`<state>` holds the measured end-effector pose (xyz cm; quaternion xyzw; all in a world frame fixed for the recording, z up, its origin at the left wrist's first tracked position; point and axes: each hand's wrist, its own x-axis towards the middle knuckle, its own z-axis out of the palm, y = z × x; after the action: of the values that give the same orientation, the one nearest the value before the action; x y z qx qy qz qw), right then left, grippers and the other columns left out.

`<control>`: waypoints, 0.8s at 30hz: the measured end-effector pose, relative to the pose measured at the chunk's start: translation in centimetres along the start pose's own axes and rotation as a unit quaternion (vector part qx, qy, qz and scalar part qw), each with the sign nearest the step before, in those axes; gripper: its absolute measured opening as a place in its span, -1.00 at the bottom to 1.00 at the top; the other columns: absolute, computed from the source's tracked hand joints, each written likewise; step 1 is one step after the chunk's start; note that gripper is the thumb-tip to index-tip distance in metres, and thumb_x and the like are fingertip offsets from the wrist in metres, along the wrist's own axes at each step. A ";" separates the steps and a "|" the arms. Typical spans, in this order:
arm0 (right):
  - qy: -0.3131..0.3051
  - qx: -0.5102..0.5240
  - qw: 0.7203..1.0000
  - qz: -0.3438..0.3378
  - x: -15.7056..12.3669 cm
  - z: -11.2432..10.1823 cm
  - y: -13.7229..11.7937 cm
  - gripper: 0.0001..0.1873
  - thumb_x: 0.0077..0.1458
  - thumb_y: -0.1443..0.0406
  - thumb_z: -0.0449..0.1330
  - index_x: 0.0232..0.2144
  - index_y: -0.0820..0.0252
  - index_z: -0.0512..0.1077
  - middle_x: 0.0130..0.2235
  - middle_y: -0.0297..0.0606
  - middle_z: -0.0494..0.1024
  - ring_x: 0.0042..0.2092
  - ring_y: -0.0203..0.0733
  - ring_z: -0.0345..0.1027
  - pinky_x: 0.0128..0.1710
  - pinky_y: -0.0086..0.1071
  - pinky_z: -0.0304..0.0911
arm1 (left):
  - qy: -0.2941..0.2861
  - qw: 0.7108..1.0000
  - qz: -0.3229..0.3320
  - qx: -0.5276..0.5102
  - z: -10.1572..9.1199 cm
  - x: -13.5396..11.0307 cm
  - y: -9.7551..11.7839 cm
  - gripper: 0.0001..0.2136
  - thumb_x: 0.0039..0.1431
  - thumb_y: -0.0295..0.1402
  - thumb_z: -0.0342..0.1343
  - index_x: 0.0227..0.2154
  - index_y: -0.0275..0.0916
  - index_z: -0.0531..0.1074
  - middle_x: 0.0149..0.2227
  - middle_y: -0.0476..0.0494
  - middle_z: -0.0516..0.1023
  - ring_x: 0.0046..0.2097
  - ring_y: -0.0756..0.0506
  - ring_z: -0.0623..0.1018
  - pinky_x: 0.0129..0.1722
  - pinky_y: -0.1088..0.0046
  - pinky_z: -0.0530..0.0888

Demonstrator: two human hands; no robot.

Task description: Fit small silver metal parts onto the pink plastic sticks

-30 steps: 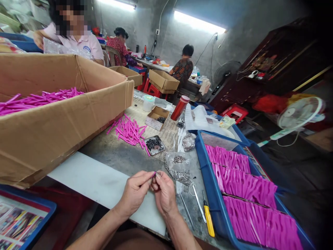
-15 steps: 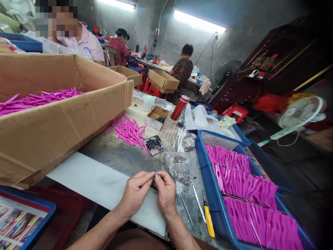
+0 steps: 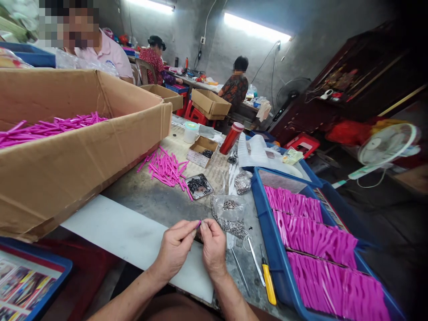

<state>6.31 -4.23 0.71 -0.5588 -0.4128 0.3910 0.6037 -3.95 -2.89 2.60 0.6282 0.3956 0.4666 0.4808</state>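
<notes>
My left hand (image 3: 177, 245) pinches a small magenta tube (image 3: 199, 224), of which only the end shows between the fingertips. Right against it, my right hand (image 3: 213, 245) is closed with thumb and finger at the same end; whatever tiny part it holds is hidden. Both hands are above the edge of a pale board (image 3: 140, 232). Beyond them lie a loose pile of magenta tubes (image 3: 165, 167) and a small tray of black parts (image 3: 199, 186). A plastic bag of small metal pieces (image 3: 230, 205) is just past my right hand.
A large cardboard box (image 3: 83, 165) of tubes stands left. At right, a blue bin (image 3: 272, 249) holds rows of magenta pieces. Tweezers (image 3: 240, 269) and a yellow-handled screwdriver (image 3: 268, 285) lie beside it. A red flask (image 3: 231, 138) stands farther back. Several people sit beyond.
My hands stay nearly in place, with only a slight shift of the fingertips around the tube end. The person at upper left has leaned a little to the left.
</notes>
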 end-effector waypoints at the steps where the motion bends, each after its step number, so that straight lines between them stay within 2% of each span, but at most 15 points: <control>1: -0.001 0.000 1.000 -0.001 -0.1 0.1 -0.1 -0.75 -0.04 0.15 0.02 -0.58 0.20 0.23 -0.61 -0.42 0.14 -0.56 -0.35 0.02 -0.56 -0.48 0.05 | -0.001 1.000 0.004 0.002 0.0 0.0 0.0 -0.76 -0.01 -0.45 -0.04 -0.29 -0.25 0.48 -0.47 -0.10 0.41 -0.42 -0.03 0.40 -0.44 0.51 0.39; 4: 0.000 0.005 1.000 -0.002 -0.2 0.2 -0.2 -0.73 -0.02 0.14 0.00 -0.59 0.21 0.23 -0.61 -0.42 0.15 -0.56 -0.35 0.03 -0.56 -0.48 0.06 | -0.001 1.000 0.003 -0.001 0.0 -0.1 -0.1 -0.76 0.00 -0.45 -0.04 -0.28 -0.26 0.47 -0.48 -0.10 0.40 -0.44 -0.01 0.39 -0.46 0.52 0.38; 8: 0.007 0.014 1.000 0.008 -0.1 0.3 -0.2 -0.79 -0.09 0.17 0.07 -0.57 0.22 0.27 -0.59 -0.39 0.22 -0.53 -0.33 0.09 -0.53 -0.47 0.10 | 0.002 1.000 -0.012 -0.006 0.0 -0.1 -0.3 -0.76 0.00 -0.45 -0.04 -0.27 -0.26 0.46 -0.49 -0.08 0.36 -0.49 0.01 0.37 -0.55 0.57 0.36; 13: 0.013 0.035 0.999 0.015 0.0 0.2 -0.2 -0.84 -0.15 0.22 0.12 -0.53 0.22 0.30 -0.54 -0.36 0.30 -0.48 -0.31 0.15 -0.47 -0.45 0.14 | 0.000 1.000 -0.017 -0.006 0.1 0.0 -0.5 -0.75 0.01 -0.45 -0.04 -0.26 -0.25 0.46 -0.48 -0.09 0.38 -0.47 0.00 0.38 -0.56 0.58 0.35; 24: -0.021 0.000 1.000 -0.014 -0.1 0.1 -0.4 -0.72 -0.01 0.16 -0.01 -0.61 0.22 0.24 -0.62 -0.42 0.19 -0.55 -0.35 0.06 -0.55 -0.48 0.06 | 0.007 1.000 -0.005 -0.011 0.1 -0.2 -0.6 -0.76 0.01 -0.46 -0.04 -0.27 -0.25 0.46 -0.46 -0.08 0.40 -0.51 0.03 0.39 -0.54 0.56 0.36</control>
<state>6.14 -4.35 1.13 -0.5445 -0.4329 0.3939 0.6007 -3.89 -2.94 2.01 0.6176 0.3970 0.4728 0.4872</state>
